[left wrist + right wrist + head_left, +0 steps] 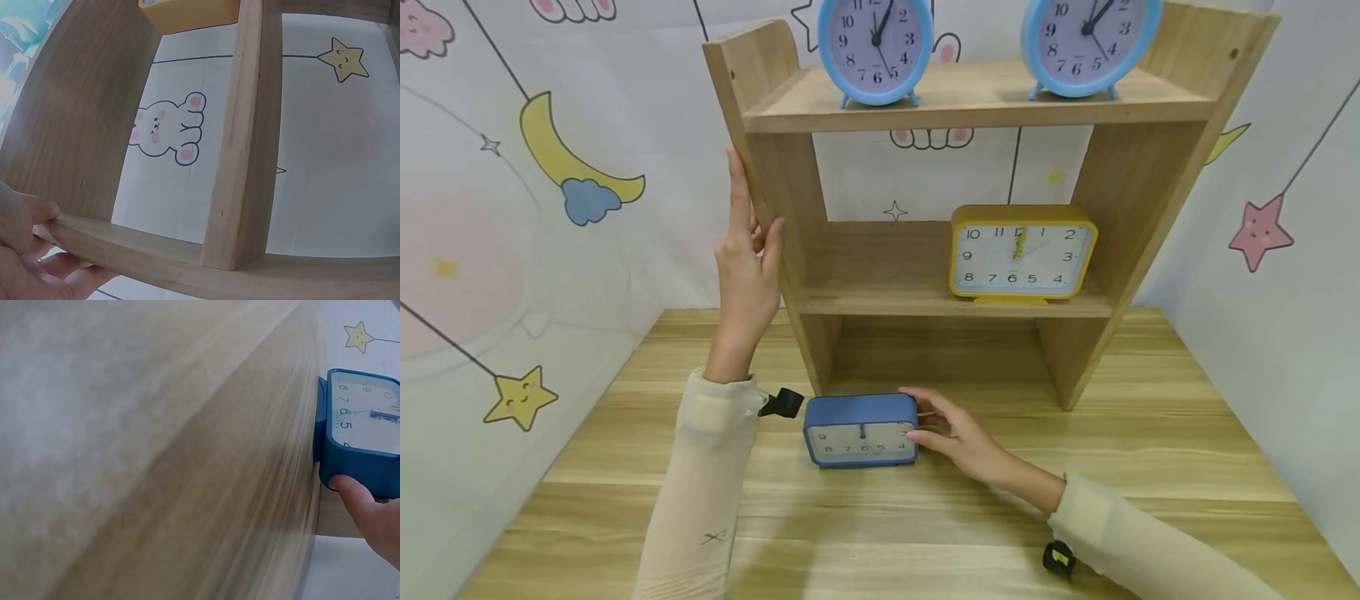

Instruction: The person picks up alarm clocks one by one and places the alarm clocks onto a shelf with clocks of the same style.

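A blue rectangular clock stands on the wooden tabletop in front of the shelf, its white face towards me. My right hand holds its right end, thumb at the front edge and fingers over the top and back. In the right wrist view, the thumb lies against the end of the blue clock. My left hand grips the left side panel of the wooden shelf. From the left wrist, that hand has its thumb on one side of the panel edge and fingers on the other.
A yellow rectangular clock stands at the right of the middle shelf. Two round light-blue alarm clocks, one left and one right, stand on the top board. A patterned white cloth surrounds the tabletop.
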### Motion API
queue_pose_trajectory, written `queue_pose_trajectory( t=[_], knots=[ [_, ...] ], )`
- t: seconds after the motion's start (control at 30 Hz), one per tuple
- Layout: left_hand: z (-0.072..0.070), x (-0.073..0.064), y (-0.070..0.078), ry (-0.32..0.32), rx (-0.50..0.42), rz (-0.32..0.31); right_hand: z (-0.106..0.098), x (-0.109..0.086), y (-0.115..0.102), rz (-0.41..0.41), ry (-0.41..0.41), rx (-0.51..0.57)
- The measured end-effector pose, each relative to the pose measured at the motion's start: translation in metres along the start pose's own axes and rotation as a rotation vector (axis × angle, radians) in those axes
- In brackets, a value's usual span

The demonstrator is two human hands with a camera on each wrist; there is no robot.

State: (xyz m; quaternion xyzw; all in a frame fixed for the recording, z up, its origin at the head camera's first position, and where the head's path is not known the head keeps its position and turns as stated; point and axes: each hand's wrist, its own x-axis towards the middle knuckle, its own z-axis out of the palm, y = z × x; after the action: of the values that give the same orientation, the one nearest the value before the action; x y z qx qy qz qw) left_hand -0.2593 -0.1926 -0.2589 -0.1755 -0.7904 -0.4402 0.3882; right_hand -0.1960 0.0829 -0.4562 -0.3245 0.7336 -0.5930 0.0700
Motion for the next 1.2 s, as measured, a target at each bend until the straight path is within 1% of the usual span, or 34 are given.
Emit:
queue_pose_trajectory(
  t=[0.27,0.33,0.5,0.7,0.9,1.03,1.2],
  knots=[
    [0.002,0.000,-0.001,0.001,0.008,-0.001,0.001,-0.002,0.004,-0.013,0.016,0.028],
    [0.002,-0.001,-0.001,0.000,0.006,0.002,0.001,-0.003,0.004,-0.006,0.021,0.044],
    [0.002,-0.001,-0.001,0.001,0.010,0.009,0.001,-0.004,0.002,0.048,0.024,0.100],
    [0.001,0.000,-0.001,0.005,0.013,-0.004,0.001,-0.002,-0.001,0.134,0.007,0.215],
    [0.001,0.000,-0.001,0.005,0.011,-0.006,0.001,-0.004,-0.006,0.192,0.000,0.265],
    [0.001,0.000,0.000,0.007,0.014,-0.010,0.000,-0.006,-0.008,0.207,0.008,0.271],
    [0.001,0.000,0.001,0.008,0.018,-0.020,-0.005,-0.009,-0.010,0.206,0.022,0.285]
  ],
)
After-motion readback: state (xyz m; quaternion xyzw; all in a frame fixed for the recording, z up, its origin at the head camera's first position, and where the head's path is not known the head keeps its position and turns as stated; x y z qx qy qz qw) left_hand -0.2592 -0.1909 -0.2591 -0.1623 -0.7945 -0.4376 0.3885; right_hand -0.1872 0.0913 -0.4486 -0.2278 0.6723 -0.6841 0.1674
